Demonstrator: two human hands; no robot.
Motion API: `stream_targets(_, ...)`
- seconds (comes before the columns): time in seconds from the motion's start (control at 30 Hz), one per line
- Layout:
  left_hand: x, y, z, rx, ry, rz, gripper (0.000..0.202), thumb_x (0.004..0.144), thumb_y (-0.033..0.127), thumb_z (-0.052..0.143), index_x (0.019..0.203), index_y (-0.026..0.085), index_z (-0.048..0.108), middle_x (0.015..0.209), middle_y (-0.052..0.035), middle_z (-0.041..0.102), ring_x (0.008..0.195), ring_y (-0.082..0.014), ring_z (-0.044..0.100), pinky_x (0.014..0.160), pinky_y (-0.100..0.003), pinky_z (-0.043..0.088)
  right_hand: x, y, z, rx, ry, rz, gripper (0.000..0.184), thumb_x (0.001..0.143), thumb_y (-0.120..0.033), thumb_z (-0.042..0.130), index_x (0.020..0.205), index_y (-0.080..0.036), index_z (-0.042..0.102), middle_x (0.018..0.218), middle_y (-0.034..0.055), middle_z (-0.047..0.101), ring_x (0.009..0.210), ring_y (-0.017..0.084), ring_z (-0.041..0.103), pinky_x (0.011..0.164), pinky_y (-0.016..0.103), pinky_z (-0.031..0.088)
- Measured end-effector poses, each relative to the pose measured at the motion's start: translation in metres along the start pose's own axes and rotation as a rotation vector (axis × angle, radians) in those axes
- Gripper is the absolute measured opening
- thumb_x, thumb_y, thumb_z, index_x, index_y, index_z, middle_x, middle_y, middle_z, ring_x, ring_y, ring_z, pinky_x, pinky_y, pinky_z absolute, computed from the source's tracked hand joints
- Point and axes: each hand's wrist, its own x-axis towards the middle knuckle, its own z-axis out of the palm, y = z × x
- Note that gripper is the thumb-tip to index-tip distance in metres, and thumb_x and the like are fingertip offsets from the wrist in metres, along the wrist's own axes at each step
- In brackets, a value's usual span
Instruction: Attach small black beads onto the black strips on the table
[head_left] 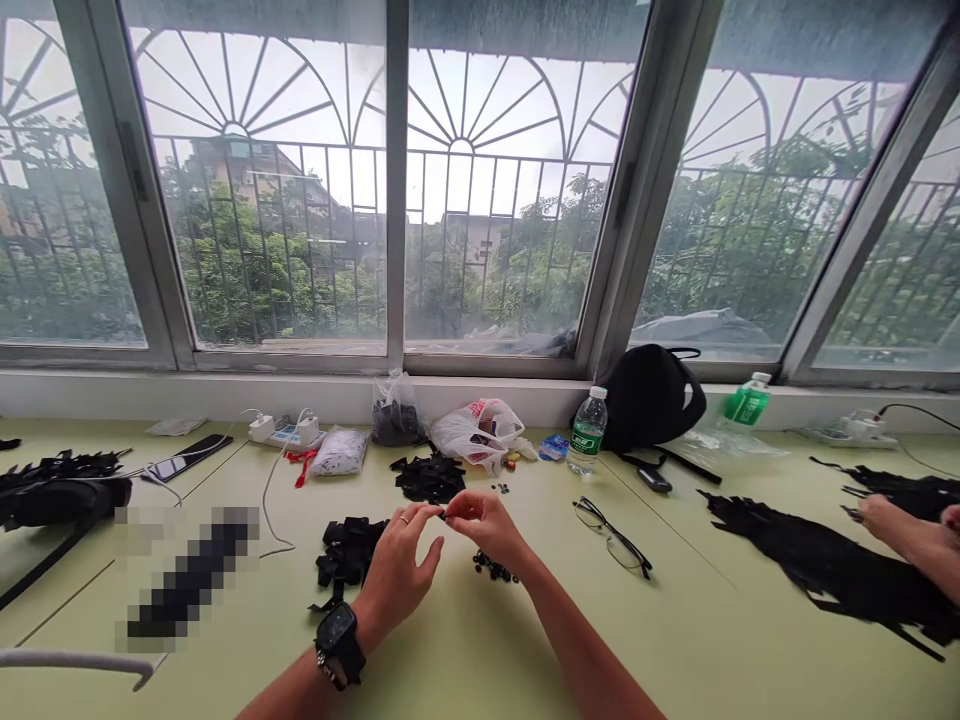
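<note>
My left hand (pixel 401 568), with a ring and a black wristwatch, and my right hand (pixel 484 523) meet above the pale green table (pixel 480 640). Both pinch one small black piece (pixel 443 516) between thumb and fingertips. A cluster of small black beads (pixel 493 568) lies just under my right wrist. Left of my left hand is a heap of black fabric pieces (pixel 346 553). A second black heap (pixel 429 478) sits a little farther back.
Along the window sill stand plastic bags (pixel 480 432), a water bottle (pixel 587 432), a black bag (pixel 651 397), a green bottle (pixel 746 402) and a charger strip (pixel 289 433). Glasses (pixel 611 537) lie to my right. Another person's hands (pixel 904 525) rest on black fabric (pixel 825 565) at far right. A phone (pixel 187 457) lies left.
</note>
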Motion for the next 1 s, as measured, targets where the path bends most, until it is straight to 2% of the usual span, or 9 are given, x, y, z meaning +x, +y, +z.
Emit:
stream_targets(0.17,0.0,-0.01,0.004,-0.042,0.008,-0.045,0.034,0.1,0.022,0.053,0.132,0.029,0.061,0.119,-0.0046,0.071,0.11,-0.0251,0.065,0.097,-0.045,0.054,-0.007,-0.011,0.006,0.108,-0.105,0.019,0.031,0.081,-0.04,0.076,0.104,-0.019,0.074,0.081,0.0002,0.065,0.076,0.016,0.059,0.073,0.03,0.051)
stream_targets(0.43,-0.001,-0.013,0.005,-0.164,0.017,-0.063,0.035,0.097,0.019,0.055,0.13,0.028,0.061,0.121,-0.0052,0.071,0.11,-0.0241,0.066,0.099,-0.045,0.054,-0.01,-0.02,0.006,0.094,-0.176,0.003,0.031,0.084,-0.046,0.075,0.103,-0.022,0.069,0.096,0.0023,0.068,0.081,0.016,0.058,0.076,0.031,0.051)
stream_targets(0.63,-0.002,-0.012,0.007,-0.178,-0.006,-0.048,0.038,0.097,0.019,0.053,0.133,0.028,0.06,0.123,-0.007,0.071,0.112,-0.0259,0.065,0.1,-0.048,0.053,-0.011,-0.02,0.007,0.093,-0.179,0.03,0.033,0.084,-0.049,0.076,0.101,-0.023,0.064,0.091,0.0005,0.064,0.077,0.015,0.055,0.072,0.029,0.05)
stream_targets(0.9,-0.001,-0.01,0.004,-0.201,-0.035,-0.057,0.036,0.098,0.022,0.053,0.133,0.027,0.058,0.123,-0.0074,0.069,0.114,-0.0255,0.064,0.102,-0.046,0.052,-0.012,-0.02,0.005,0.172,-0.213,0.017,0.026,0.084,-0.038,0.075,0.103,-0.023,0.064,0.092,-0.0003,0.062,0.08,0.014,0.055,0.074,0.026,0.048)
stream_targets(1.0,0.0,-0.006,0.001,-0.212,-0.04,-0.072,0.033,0.099,0.024,0.051,0.132,0.026,0.058,0.117,-0.0077,0.069,0.109,-0.0254,0.064,0.1,-0.046,0.052,-0.012,-0.021,0.005,0.189,-0.213,0.028,0.028,0.083,-0.037,0.076,0.104,-0.023,0.065,0.092,-0.0003,0.063,0.08,0.015,0.056,0.073,0.027,0.048)
